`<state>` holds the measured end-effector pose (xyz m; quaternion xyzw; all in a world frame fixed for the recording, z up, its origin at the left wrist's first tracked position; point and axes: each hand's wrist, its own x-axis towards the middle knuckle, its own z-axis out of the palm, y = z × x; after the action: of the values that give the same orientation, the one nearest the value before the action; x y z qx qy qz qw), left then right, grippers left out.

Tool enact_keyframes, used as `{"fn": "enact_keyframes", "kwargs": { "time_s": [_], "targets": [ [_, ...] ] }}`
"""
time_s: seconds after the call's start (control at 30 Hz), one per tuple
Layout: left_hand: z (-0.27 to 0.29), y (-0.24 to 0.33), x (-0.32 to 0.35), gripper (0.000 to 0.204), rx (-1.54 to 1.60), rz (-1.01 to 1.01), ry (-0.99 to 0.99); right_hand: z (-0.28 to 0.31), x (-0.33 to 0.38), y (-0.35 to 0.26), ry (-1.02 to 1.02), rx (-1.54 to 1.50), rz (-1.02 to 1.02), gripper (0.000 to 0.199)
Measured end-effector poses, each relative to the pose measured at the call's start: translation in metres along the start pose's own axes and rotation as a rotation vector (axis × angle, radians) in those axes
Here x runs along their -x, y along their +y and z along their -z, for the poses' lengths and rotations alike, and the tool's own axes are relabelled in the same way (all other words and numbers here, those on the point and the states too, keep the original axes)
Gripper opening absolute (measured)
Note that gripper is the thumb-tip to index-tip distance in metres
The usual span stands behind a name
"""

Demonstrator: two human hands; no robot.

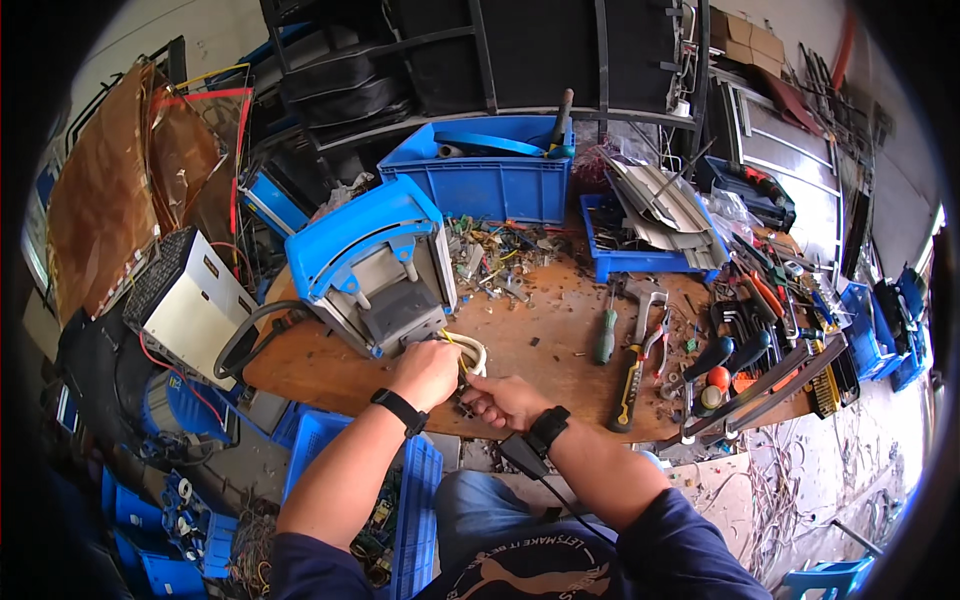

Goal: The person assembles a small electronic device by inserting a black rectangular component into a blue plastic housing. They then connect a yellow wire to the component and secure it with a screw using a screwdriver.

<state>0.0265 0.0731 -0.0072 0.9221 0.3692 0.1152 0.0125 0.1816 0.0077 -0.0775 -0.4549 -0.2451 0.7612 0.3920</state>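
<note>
One closed left hand (428, 372), contents hidden, works beside the right hand (508, 400) pinching cream cable (481, 356), in front of the blue-topped machine (362, 228): wire-handling, seemingly, next needing steadiness.

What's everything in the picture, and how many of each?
Table: 1, brown, middle
Machine: 1, blue and grey, table's left
Cable: 1, cream, table's front
Large bin: 1, blue, table's back
Tray: 1, blue, back right
Screwdriver: 1, green, table's right
Hammer: 1, black and yellow, beside screwdriver
Other tools: many, mixed colours, right
Scraps: many, mixed colours, mid-table
Sheets: several, brown, back left
Crate: 1, blue, below table
Wristbands: 2, black, front middle
Left hand: 1, bare, by machine
Right hand: 1, bare, by cable
</note>
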Motion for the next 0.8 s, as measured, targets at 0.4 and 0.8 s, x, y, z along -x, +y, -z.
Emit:
{"fn": "enact_keyframes", "kwargs": {
  "time_s": [0.4, 0.8],
  "targets": [
    [0.014, 0.014, 0.003, 0.014, -0.077, -0.04, -0.081, -0.021, 0.006, 0.004, 0.524, 1.198, 0.878, 0.013],
    [0.019, 0.025, 0.014, 0.016, -0.074, -0.011, -0.182, -0.026, 0.015, 0.003, 0.603, 1.529, 1.127, 0.009]
  ]
}}
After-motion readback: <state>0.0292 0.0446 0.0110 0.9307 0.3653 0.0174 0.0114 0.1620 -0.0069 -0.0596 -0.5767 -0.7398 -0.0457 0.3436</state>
